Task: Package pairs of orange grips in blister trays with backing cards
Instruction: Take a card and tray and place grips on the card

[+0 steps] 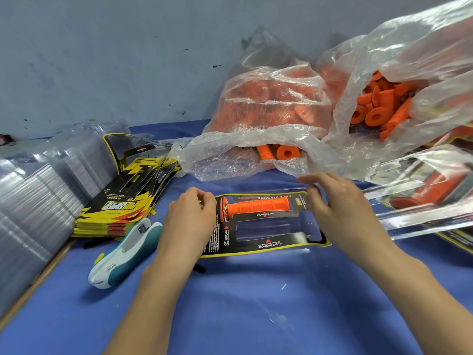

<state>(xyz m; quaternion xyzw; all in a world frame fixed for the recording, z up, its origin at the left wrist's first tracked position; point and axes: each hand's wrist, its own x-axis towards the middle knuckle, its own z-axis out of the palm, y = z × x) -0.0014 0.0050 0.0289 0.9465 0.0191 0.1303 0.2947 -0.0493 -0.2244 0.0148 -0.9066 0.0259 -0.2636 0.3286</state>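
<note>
1 orange grip (258, 205) lies in the far slot of the clear blister tray (276, 234), over its black and yellow backing card (256, 248) on the blue cloth (230, 303); the near slot holds nothing. My left hand (190, 213) curls at the tray's left end, fingertips pinching its edge. My right hand (335, 201) arches over the right end, fingers bent down onto the tray's rim. Spare cards (122, 208) and a stapler (125, 252) sit left; bags of grips (268, 111) lie behind.

A blue cloth (230, 303) covers the table, backed by a scuffed grey-blue wall (102, 60).
</note>
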